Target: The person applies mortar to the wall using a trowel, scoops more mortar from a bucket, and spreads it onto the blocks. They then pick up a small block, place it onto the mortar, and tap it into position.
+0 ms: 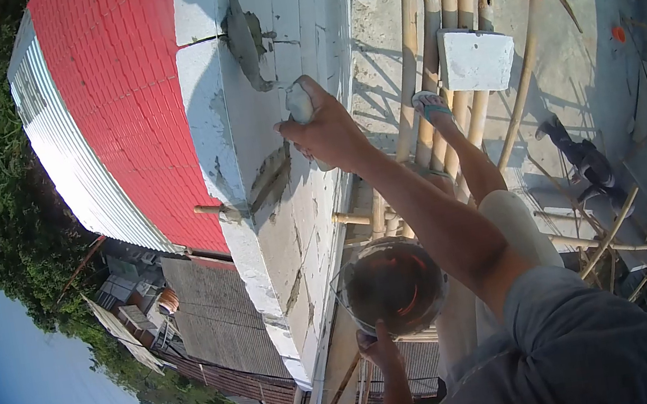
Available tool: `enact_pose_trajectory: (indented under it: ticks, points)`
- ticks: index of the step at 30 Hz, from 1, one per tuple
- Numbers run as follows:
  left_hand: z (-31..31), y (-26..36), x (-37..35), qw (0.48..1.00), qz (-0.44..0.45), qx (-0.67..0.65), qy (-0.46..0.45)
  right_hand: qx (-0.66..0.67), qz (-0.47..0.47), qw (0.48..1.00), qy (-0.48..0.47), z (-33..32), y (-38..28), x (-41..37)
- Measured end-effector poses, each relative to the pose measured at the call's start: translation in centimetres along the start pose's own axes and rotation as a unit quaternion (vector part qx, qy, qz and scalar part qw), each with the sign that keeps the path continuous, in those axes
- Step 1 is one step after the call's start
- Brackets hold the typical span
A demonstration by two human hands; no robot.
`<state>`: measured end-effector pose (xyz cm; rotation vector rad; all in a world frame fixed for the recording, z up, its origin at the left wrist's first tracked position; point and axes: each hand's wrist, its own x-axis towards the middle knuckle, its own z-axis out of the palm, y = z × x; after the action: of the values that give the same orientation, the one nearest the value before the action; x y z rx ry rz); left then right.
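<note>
The block wall looks matt, the bamboo poles smooth.

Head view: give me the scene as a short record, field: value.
left hand: holding a dark bucket at its rim
bucket contents: too dark to tell
right hand: closed round a trowel handle
trowel blade: in front of a pale block wall; contact unclear
loose block: over bamboo poles
beyond wall: red roof

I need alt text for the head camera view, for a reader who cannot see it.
A person's right grip holds a trowel at a pale block wall, while the left grip holds a dark bowl by its rim. Nearby, a white block rests on bamboo poles.
</note>
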<state>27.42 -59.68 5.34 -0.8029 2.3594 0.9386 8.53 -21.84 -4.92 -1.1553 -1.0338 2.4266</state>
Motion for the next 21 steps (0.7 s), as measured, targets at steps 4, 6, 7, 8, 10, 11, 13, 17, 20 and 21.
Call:
enact_pose_trajectory:
  ticks: [4,6,7,8,10,11,13,17,20,21]
  points:
    - [0.9,0.6,0.0,0.999,0.029,0.021,0.001,0.067,0.018,0.992,-0.103,-1.6,1.4,-0.5]
    - [1.2,1.0,0.0,0.999,0.03,0.029,0.001,0.128,0.028,0.988,-0.077,-2.1,2.5,-0.9]
    - [1.2,1.3,0.0,0.999,0.023,0.035,0.002,0.189,0.04,0.98,-0.05,-2.3,3.1,-1.0]
    - [1.3,1.6,0.0,0.999,0.017,0.041,0.002,0.189,0.04,0.98,-0.05,-2.8,3.9,-0.5]
    - [1.7,2.4,-0.2,0.999,0.026,0.028,0.005,0.197,0.051,0.979,0.016,-4.1,5.2,1.6]
    - [1.8,2.5,-0.3,0.999,0.034,0.016,0.007,0.197,0.052,0.979,0.017,-4.5,5.9,2.6]
    - [1.7,1.8,0.1,0.999,0.038,0.006,0.005,0.14,0.027,0.989,0.044,-5.0,7.2,4.3]
    - [2.0,1.6,0.2,1.0,0.027,-0.014,0.001,-0.141,-0.063,0.978,0.143,-2.6,9.4,7.5]
    - [1.7,1.5,0.0,1.0,0.005,0.003,-0.01,-0.256,-0.079,0.945,0.187,1.5,9.7,5.9]
    - [1.8,1.5,0.0,1.0,0.006,0.002,-0.012,-0.277,-0.057,0.938,0.199,2.2,10.3,5.3]
